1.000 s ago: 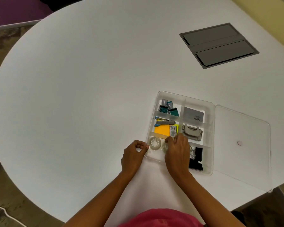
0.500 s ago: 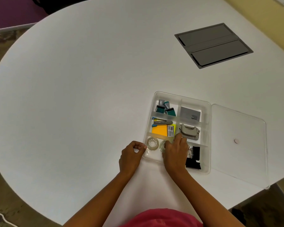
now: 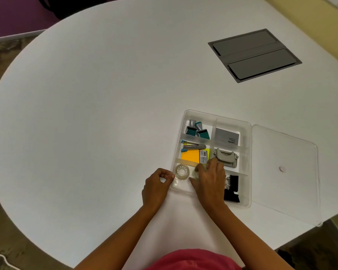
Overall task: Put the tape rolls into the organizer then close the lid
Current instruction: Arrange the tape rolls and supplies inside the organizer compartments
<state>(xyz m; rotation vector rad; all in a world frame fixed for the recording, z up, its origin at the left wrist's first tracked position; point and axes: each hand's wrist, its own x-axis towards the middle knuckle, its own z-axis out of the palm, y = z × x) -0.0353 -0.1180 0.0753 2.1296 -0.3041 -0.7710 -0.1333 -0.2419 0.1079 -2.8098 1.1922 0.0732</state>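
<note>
On the white bench [image 3: 86,114] the clear organizer [image 3: 249,172] sits open, its lid [image 3: 285,172] lying flat on the bench on the right side, joined along the organizer's right wall. One tape roll [image 3: 182,171] lies flat in the near-left compartment, hole upward. The right hand [image 3: 210,177] is down in that same compartment, fingers curled narrowly around a second tape roll [image 3: 196,173] that shows only as a pale edge under the fingers; whether it already rests on the floor of the compartment cannot be told. The left hand [image 3: 157,185] rests on the bench just outside the organizer's left wall, thumb and forefinger pinched close at the rim, apparently steadying it and holding nothing else.

The coming move likely turns on the lid: it lies to the right of both hands, well apart from the left one and nearer the right. Its hinge line appears to run away from the person, so closing would mean swinging the lid's far right edge up and over leftward, a job best suited to the right hand once it lets go of the roll.
</note>
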